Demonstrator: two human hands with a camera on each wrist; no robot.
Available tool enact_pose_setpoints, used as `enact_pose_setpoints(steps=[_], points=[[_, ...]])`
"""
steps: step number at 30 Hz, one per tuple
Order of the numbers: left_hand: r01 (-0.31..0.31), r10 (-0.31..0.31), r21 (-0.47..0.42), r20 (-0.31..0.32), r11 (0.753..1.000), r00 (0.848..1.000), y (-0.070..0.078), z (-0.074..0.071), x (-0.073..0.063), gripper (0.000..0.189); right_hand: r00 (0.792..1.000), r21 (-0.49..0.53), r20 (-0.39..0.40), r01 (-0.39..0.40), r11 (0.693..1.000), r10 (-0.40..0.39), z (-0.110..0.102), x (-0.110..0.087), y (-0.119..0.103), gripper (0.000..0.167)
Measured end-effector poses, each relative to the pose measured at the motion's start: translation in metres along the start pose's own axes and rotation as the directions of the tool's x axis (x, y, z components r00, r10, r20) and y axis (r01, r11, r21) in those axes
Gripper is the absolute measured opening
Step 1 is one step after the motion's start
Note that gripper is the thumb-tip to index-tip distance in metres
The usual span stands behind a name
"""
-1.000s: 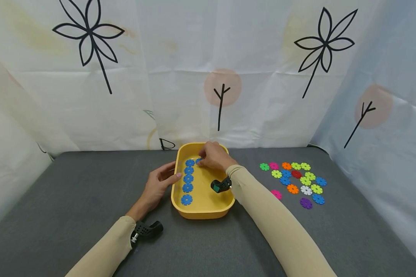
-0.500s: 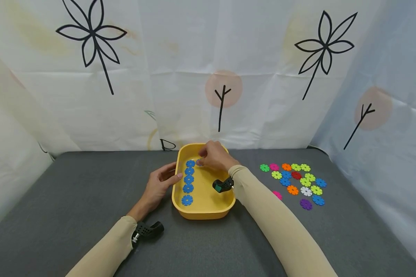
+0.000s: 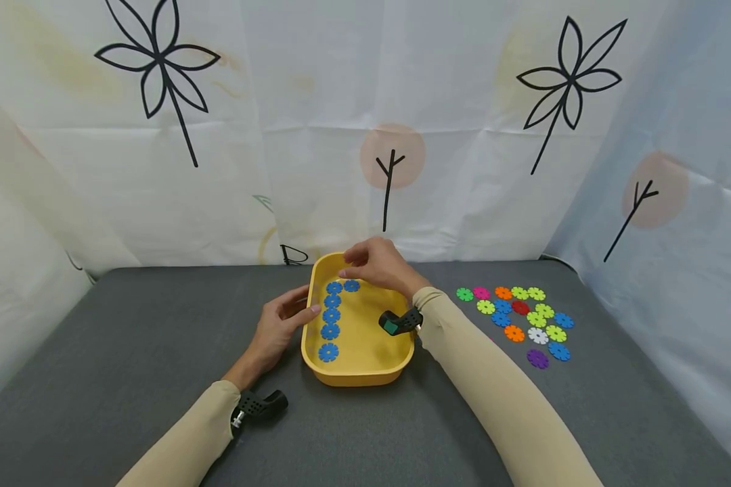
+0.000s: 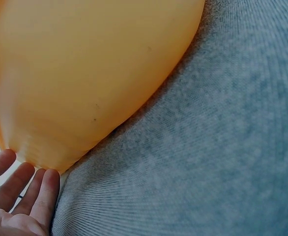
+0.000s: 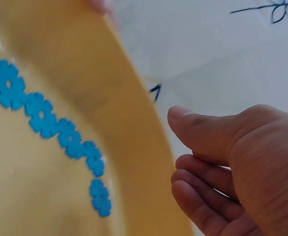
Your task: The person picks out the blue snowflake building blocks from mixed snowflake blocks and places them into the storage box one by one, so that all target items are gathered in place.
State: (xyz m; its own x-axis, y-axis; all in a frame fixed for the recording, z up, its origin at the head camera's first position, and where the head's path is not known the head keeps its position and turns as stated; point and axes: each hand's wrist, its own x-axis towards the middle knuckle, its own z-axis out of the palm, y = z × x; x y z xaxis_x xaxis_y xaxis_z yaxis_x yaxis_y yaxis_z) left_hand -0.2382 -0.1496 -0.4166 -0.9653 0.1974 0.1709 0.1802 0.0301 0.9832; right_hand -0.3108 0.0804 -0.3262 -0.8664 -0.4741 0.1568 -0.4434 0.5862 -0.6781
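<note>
A yellow plastic tray (image 3: 365,352) stands on the dark grey table. Along its left side runs a column of several blue flower-shaped discs (image 3: 330,331), and one more blue disc (image 3: 351,285) lies at the far end, right of the topmost one. My left hand (image 3: 277,325) holds the tray's left rim, thumb over the edge; in the left wrist view its fingers (image 4: 46,194) touch the outer wall. My right hand (image 3: 384,267) is raised over the tray's far end, fingers loosely bent with nothing in them, as the right wrist view confirms.
Right of the tray, loose flower discs in several colours lie scattered, among them a purple one (image 3: 537,358), a white one (image 3: 538,335) and a red one (image 3: 520,308). A printed white cloth (image 3: 317,169) hangs behind the table.
My right hand has let go of the blue disc and lifted slightly, exposing it. A pink disc right of the tray is now hidden behind the right sleeve. The left hand stays put.
</note>
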Motion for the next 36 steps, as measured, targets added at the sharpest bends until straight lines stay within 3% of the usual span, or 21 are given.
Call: enact_pose_setpoints(steps=[5, 15, 28, 36], points=[[0.002, -0.002, 0.003, -0.002, 1.0, 1.0, 0.001, 0.0, 0.0, 0.057, 0.998, 0.036, -0.024, 0.053, 0.998, -0.053, -0.012, -0.011, -0.008, 0.043], [-0.006, 0.006, 0.021, -0.006, 1.0, 1.0, 0.0, -0.001, -0.001, 0.056, 0.994, 0.042, -0.068, 0.085, 0.996, -0.082, -0.029, -0.037, -0.011, 0.042], [-0.009, 0.009, 0.006, -0.003, 1.0, 1.0, 0.0, -0.001, 0.0, 0.057, 0.993, 0.049, -0.11, 0.043, 0.998, -0.037, -0.045, -0.074, 0.003, 0.043], [-0.008, 0.008, 0.01, -0.004, 1.0, 1.0, 0.0, 0.0, 0.0, 0.057, 0.989, 0.054, -0.13, 0.079, 0.995, -0.072, -0.055, -0.1, 0.021, 0.042]])
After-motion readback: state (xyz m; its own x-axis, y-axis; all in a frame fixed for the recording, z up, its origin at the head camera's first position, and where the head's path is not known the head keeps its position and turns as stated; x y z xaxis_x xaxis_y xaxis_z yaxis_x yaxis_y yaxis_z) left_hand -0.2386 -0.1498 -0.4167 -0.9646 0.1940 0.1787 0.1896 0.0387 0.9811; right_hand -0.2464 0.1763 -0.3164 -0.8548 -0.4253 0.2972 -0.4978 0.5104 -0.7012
